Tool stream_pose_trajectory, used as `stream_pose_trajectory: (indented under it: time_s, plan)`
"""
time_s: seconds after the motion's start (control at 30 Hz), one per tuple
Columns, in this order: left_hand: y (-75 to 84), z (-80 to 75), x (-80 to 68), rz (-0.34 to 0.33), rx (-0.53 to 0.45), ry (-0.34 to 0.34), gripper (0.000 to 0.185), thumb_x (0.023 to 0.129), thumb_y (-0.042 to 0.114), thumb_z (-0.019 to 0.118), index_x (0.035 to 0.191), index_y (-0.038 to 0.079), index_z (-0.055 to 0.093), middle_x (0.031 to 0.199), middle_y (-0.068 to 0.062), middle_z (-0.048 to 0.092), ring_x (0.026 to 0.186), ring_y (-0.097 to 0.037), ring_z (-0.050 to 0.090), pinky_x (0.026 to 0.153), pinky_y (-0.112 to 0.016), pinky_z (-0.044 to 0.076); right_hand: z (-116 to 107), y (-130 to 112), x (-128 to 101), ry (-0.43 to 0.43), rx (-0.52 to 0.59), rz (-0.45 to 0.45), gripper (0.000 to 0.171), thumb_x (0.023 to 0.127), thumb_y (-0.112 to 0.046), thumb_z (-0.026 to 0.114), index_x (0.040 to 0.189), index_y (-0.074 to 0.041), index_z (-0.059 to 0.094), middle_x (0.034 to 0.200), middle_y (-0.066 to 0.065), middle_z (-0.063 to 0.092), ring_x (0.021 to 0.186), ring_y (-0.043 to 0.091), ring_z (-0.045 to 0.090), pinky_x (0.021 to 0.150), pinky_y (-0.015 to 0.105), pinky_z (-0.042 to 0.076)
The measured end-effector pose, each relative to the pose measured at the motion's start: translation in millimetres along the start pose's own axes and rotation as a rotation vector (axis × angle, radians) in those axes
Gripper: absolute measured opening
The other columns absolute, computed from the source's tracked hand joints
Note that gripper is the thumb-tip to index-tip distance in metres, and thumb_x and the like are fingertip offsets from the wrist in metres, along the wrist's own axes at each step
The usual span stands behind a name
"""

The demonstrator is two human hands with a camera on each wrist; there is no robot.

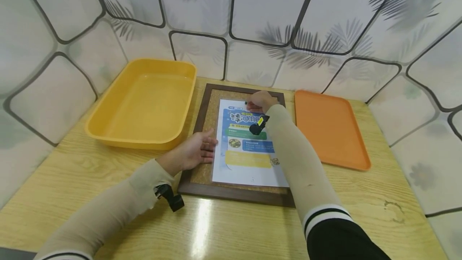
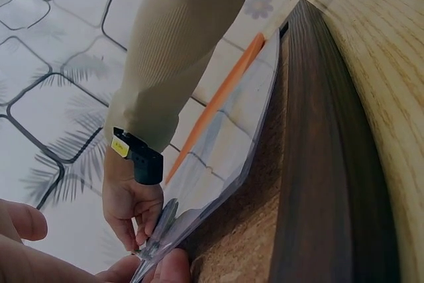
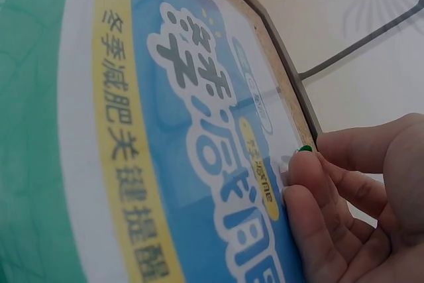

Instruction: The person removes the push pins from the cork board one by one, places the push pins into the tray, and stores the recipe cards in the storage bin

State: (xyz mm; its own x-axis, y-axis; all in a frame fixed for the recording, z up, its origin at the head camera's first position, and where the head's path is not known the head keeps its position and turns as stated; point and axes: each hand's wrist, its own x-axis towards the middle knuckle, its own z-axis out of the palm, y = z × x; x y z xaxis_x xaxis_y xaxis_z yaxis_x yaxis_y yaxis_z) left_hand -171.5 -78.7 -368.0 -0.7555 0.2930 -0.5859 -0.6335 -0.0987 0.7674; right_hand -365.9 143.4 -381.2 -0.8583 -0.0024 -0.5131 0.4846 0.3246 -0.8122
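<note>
A cork board (image 1: 202,173) in a dark wooden frame (image 1: 234,196) lies on the table, with a blue and white printed flyer (image 1: 249,151) on top of it. My left hand (image 1: 202,149) rests flat on the flyer's left edge, fingers straight. My right hand (image 1: 258,101) is at the flyer's top edge. In the right wrist view its fingertips (image 3: 308,177) pinch a small green-headed pin (image 3: 305,148) against the flyer (image 3: 132,130). In the left wrist view the flyer's edge (image 2: 225,164) arches slightly above the cork (image 2: 245,230).
A deep yellow tub (image 1: 108,123) stands left of the board. A flat orange tray (image 1: 330,127) lies to its right. Tiled walls close in behind and at both sides. Bare wooden table (image 1: 231,232) runs along the front.
</note>
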Motion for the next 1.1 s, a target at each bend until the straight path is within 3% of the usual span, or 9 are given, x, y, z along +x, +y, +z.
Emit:
stream_pose_trajectory:
  time_s: [0.37,0.8,1.1]
  plan:
    - [-0.6,1.1,-1.2,0.002,0.0,-0.005,0.05,0.096,0.04,0.034,0.118,-0.004,0.042,0.101,-0.013,0.039,0.087,-0.024,0.042,0.076,-0.034,0.041,1.6,-0.3,-1.2,0.012,-0.094,-0.013,0.017,0.083,-0.009,0.065,0.097,0.0,0.064,0.072,0.007,0.063,0.058,0.014,0.06,0.061,0.027,0.053]
    - [-0.9,1.4,-2.2,0.009,-0.005,-0.012,0.055,0.096,0.041,0.035,0.129,-0.003,0.034,0.107,-0.015,0.039,0.089,-0.025,0.042,0.076,-0.034,0.04,-3.2,2.4,-8.3,-0.048,-0.008,-0.026,0.016,0.088,-0.011,0.061,0.097,0.001,0.062,0.077,0.009,0.063,0.065,0.017,0.061,0.064,0.026,0.052]
    - [0.1,2.7,-0.5,0.01,-0.01,-0.008,0.057,0.096,0.04,0.036,0.136,0.001,0.026,0.113,-0.018,0.037,0.093,-0.027,0.042,0.078,-0.035,0.04,-12.8,3.1,-16.0,-0.124,0.005,-0.109,0.019,0.09,-0.013,0.057,0.104,-0.001,0.057,0.082,0.009,0.061,0.068,0.015,0.058,0.062,0.027,0.05]
